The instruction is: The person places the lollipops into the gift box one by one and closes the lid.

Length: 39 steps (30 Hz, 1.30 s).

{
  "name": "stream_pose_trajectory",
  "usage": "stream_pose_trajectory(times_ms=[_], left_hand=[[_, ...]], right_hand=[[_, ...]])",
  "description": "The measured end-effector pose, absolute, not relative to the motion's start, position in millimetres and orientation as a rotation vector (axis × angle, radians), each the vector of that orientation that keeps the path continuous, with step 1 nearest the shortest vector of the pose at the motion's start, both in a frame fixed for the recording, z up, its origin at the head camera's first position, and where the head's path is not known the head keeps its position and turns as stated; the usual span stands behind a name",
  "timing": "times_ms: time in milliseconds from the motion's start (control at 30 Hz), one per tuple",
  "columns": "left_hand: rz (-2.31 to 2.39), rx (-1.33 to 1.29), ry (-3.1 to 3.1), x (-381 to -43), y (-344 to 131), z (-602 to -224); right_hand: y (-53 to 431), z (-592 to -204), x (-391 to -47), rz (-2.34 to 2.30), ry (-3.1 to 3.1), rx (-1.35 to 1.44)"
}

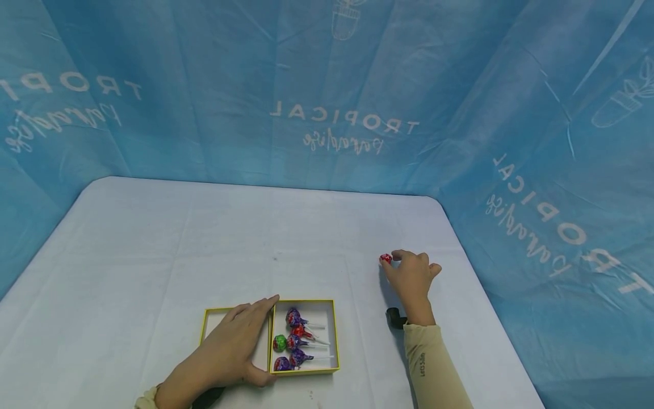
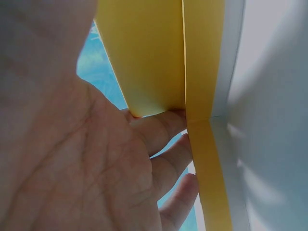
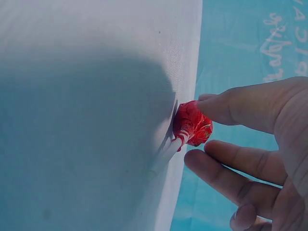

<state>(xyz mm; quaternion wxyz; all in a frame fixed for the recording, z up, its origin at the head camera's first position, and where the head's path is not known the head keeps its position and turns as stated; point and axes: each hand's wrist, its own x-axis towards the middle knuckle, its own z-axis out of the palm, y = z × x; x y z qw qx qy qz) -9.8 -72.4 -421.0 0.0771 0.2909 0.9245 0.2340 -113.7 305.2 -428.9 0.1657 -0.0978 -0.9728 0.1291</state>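
Observation:
My left hand [image 1: 232,346] spans the near-left side of an open yellow-edged box [image 1: 336,336]. Its fingertips lie at the back corner and its thumb at the front corner, where the box meets a second shallow yellow-edged part [image 1: 204,325] under the hand. In the left wrist view, fingers [image 2: 166,127] bear against the yellow walls. Several wrapped lollipops, purple [image 1: 298,357], red [image 1: 298,331] and green [image 1: 279,342], lie inside, most sticks pointing right. Further right, my right hand [image 1: 413,278] pinches the head of a red-wrapped lollipop [image 3: 191,126]; its white stick points toward the white cloth.
A white cloth [image 1: 230,227] covers the table. Blue printed curtains [image 1: 327,159] hang along the back and sides. A black wrist camera [image 1: 394,318] sits at the right sleeve cuff.

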Motion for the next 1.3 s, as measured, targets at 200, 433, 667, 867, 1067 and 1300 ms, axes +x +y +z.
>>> stream_pose_trajectory(times_ms=[200, 433, 667, 867, 1067, 1300], left_hand=[[0.703, 0.879, 2.772, -10.1, -72.2, -421.9], [0.71, 0.894, 2.77, -10.3, -71.6, -420.9], [0.717, 0.888, 2.76, -10.2, -71.2, -418.8], [0.719, 0.884, 2.751, -9.9, -71.8, -417.0], [0.724, 0.88, 2.747, -9.6, -72.1, -417.2], [0.711, 0.879, 2.759, -9.6, -72.0, -418.2]], right_hand=[[305.1, -430.3, -113.8, 0.363, -2.754, -0.27], [306.2, -431.9, -114.0, 0.351, -2.749, -0.256], [306.5, -432.0, -114.7, 0.356, -2.754, -0.245], [306.7, -432.2, -115.7, 0.368, -2.748, -0.233], [304.9, -431.8, -116.7, 0.416, -2.753, -0.242], [299.2, -428.8, -116.1, 0.492, -2.732, -0.242]])
